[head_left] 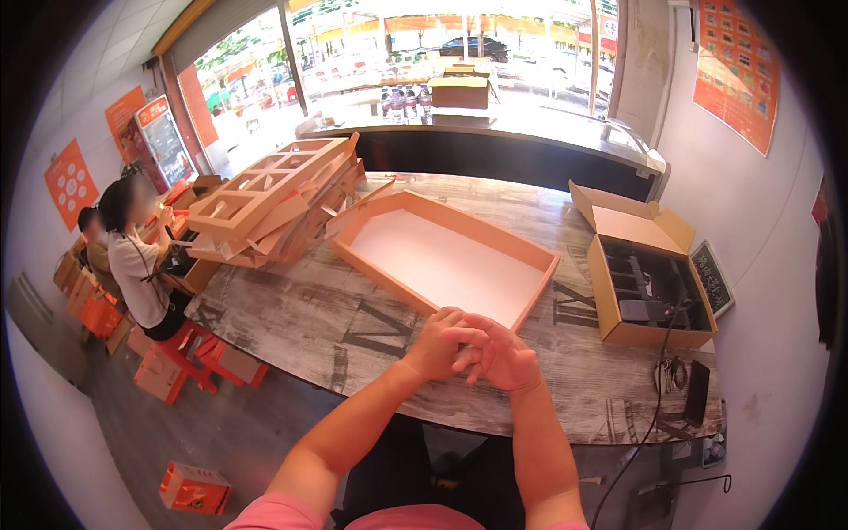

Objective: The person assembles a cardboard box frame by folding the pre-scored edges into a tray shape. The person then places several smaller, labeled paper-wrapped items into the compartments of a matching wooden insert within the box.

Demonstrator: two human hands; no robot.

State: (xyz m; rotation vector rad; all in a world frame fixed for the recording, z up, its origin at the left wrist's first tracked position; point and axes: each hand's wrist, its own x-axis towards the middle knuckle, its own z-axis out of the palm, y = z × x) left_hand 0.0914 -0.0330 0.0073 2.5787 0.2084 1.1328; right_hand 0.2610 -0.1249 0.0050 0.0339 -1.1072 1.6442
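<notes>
My left hand (435, 347) and my right hand (508, 360) meet above the near side of the table, their fingers loosely crossing and touching. No object shows between them. The right hand's fingers are bent and spread; some of the left hand's are hidden behind them. Just beyond my hands lies a shallow cardboard tray (442, 263) with a pale inside and brown walls, set at an angle. Its near edge is partly covered by my fingers.
Cardboard frames and divided inserts are stacked (278, 199) at the back left. To the right stands an open cardboard box (658, 327) of black items, with a black cable across it. Two people sit at far left near red stools (181, 349). A counter (495, 155) runs behind the table.
</notes>
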